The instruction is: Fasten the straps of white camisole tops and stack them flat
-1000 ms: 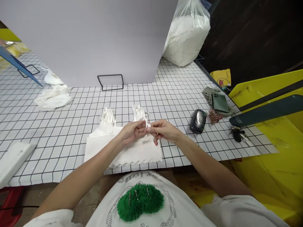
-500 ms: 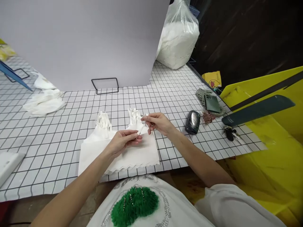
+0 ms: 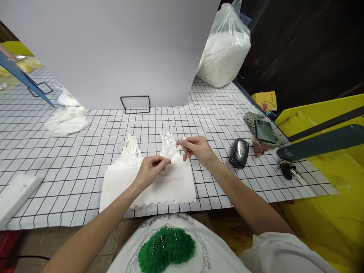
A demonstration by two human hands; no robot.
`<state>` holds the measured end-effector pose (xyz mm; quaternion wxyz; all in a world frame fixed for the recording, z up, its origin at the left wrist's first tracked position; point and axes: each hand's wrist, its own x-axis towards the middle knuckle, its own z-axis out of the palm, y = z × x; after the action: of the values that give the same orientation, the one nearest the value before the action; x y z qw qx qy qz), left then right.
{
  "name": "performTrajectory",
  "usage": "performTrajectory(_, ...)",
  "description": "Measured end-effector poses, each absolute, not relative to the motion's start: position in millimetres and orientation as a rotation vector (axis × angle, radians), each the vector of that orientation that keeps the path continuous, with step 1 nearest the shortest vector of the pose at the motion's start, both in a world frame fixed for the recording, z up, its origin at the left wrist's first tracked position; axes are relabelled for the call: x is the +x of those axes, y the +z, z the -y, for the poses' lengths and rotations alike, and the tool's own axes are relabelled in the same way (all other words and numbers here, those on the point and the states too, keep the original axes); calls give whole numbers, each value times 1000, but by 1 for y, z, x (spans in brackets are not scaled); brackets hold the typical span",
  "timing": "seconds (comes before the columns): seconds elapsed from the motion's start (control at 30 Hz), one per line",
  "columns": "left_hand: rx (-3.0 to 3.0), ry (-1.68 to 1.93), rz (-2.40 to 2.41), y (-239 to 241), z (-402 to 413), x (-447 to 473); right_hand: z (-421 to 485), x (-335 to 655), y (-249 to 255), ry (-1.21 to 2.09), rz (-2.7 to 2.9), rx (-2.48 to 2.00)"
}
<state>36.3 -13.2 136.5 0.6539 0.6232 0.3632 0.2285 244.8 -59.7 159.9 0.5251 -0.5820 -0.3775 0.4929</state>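
Straight ahead, a pale grey panel (image 3: 113, 53) towered over the table (image 3: 218, 117), white and ruled in black squares; off right, a dark backdrop (image 3: 307, 53) loomed, yellow surfaces (image 3: 327, 220) blazed below, and down left, brownish floor (image 3: 42, 240) showed!

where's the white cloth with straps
In the head view, the white cloth lies left of centre by the near edge of the checked tablecloth, beneath the left hand.
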Motion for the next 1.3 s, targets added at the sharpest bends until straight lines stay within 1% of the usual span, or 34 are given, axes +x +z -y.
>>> performTrajectory(0.07,1370,508,-825,142,11,31,63,245,153,1058,999,-1487)
performTrajectory(0.13,1326,492,-805,147,10,28,66,242,147,769,1161,-1579)
performTrajectory(0.2,1306,503,-803,149,9,28,69,237,144,500,1392,-1544)
performTrajectory(0.23,1309,519,-806,149,9,28,69,233,144,449,1526,-1475)
performTrajectory(0.33,1351,569,-783,146,9,29,70,220,143,564,1813,-1259)
performTrajectory(0.4,1381,578,-760,143,8,29,70,213,141,609,1793,-1255)
performTrajectory(0.5,1436,591,-767,137,7,27,69,212,135,590,1653,-1337)
performTrajectory(0.63,1809,684,-825,121,4,24,65,220,128,648,1643,-1380)
performTrajectory(0.73,2139,573,-903,108,2,23,59,227,125,674,1681,-1416)
performTrajectory(0.8,2239,476,-964,103,1,24,55,230,123,678,1718,-1435)
performTrajectory(0.9,2254,445,-986,100,1,24,50,231,119,671,1787,-1452)
performTrajectory(1.03,2223,504,-921,97,3,23,52,230,110,640,1867,-1444)
performTrajectory(1.3,2322,559,-827,90,8,20,68,225,101,669,1849,-1448)
